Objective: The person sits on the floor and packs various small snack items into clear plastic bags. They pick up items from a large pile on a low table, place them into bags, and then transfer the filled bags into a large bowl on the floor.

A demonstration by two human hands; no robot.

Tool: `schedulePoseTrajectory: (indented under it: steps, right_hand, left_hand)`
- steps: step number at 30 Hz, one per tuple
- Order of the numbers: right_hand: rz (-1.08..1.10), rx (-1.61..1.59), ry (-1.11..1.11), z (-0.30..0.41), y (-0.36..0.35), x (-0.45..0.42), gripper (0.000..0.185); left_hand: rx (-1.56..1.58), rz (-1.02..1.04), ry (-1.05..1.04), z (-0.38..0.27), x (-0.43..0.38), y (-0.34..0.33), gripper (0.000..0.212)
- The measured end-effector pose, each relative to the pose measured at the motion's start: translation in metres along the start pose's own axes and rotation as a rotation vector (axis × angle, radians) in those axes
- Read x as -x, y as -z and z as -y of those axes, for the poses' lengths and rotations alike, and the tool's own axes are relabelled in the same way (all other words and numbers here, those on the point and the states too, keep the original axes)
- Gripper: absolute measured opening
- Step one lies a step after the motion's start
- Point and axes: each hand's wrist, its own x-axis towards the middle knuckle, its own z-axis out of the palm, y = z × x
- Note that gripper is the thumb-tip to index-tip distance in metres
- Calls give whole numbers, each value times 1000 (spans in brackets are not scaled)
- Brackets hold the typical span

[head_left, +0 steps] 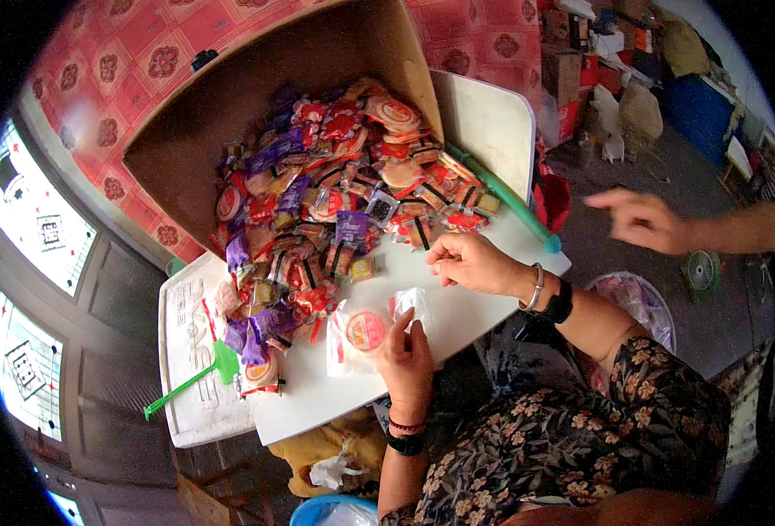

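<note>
My left hand (407,361) is at the right edge of a clear plastic packet (365,332) with a round printed label, lying flat on the white table (308,407). Its fingers touch or hover over the packet's clear end; I cannot tell whether they pinch it. My right hand (469,263), with a bracelet at the wrist, is raised above the table's right part, fingers bent, thumb near the fingertips; nothing shows clearly in it. Just beyond lies a heap of small wrapped snacks (341,177), in purple, red and clear wrappers, spilling from a tipped cardboard box (210,118).
A co-worker's blurred hand (643,220) reaches in from the right. A green tube (505,197) lies on the table's right side. A green fly swatter (223,365) rests on a white foam lid (193,407) at the left. Below stand a blue basin (308,509) and a lined bin (663,302).
</note>
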Motion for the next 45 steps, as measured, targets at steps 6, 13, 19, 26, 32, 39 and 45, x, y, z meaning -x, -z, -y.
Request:
schedulePoseTrajectory:
  steps: [6,13,19,26,32,39,45]
  right_hand:
    - [95,-9,-85,-13,-12,17,10]
    - [97,164,130,-17,-46,43,10]
    - [-8,288,231,-20,-57,52,11]
    - [-13,287,280,-30,-58,53,10]
    - [-31,297,298,-27,-60,57,10]
    - [-57,362,387,-28,-65,59,11]
    - [-64,437,357,-29,-66,61,13]
  left_hand:
    - [-107,-43,-160,11,-3,-1,18]
    - [-184,21,-89,0,-2,6,20]
    - [-150,-39,-171,11,-5,1,17]
    - [-158,-30,-164,6,-3,0,17]
    - [-219,-16,-138,0,-3,0,16]
    - [-194,-18,-133,1,-4,0,15]
    - [-240,-33,-167,8,-4,-2,15]
